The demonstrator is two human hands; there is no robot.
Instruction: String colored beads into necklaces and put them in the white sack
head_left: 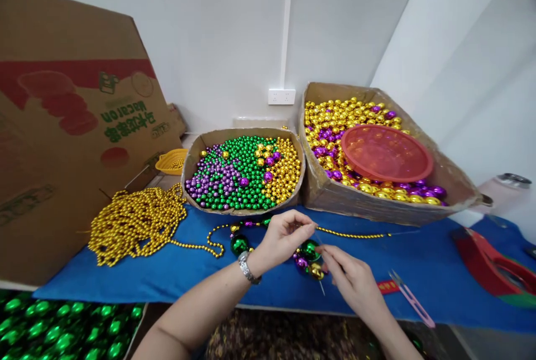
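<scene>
My left hand [288, 235], with a metal watch [248, 268] at the wrist, is closed in a pinch. A thin clear thread [319, 237] runs from its fingertips down towards my right hand [350, 272], whose thumb and forefinger are also pinched on it. Just beside the right fingertips lies a cluster of beads, with a large green bead [310, 250], purple beads [301, 263] and a gold bead [315, 270]. Another big green bead [239, 244] sits left of my left wrist, on a string joined to small gold beads. The left palm is turned away from view.
A gold bead chain [136, 226] is heaped at left. Behind stand a box of small mixed beads [190, 199] and a larger box [355, 199] with a red bowl [387, 153]. Pink-handled snips [414, 301] and a red tape dispenser [486, 259] lie at right.
</scene>
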